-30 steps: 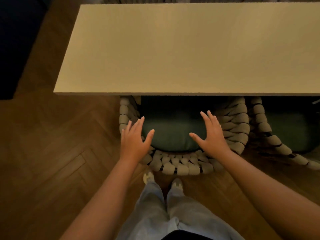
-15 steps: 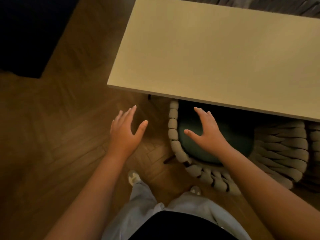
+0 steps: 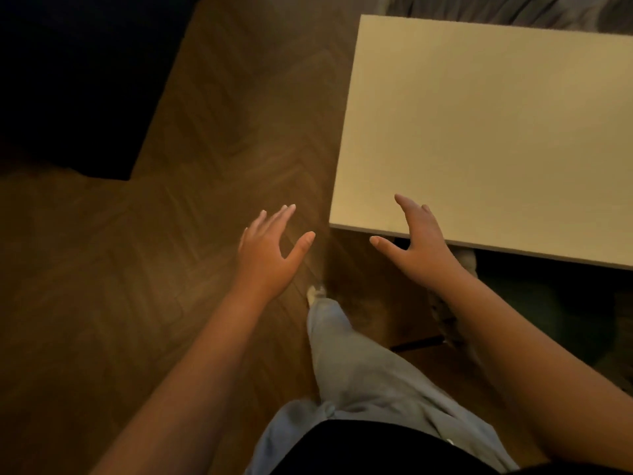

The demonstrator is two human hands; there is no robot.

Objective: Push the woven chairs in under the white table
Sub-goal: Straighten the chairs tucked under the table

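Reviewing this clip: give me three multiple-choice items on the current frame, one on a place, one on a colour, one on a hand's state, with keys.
1. Where is the left hand?
A. over the wooden floor
B. over the tabletop
C. on a chair

2. What colour are the trousers?
A. red
B. light blue
C. black

3. How is the right hand, seen at the white table corner?
A. fist
B. gripping a cup
C. open, fingers spread

Key: 1 A, only floor lies beneath it; 2 B, pale blue fabric; 3 C, fingers straight, holding nothing.

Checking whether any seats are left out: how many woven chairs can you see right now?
1, and only partly: a woven chair shows dimly under the white table edge, behind the right hand. Others may be hidden beneath the tabletop or out of frame.
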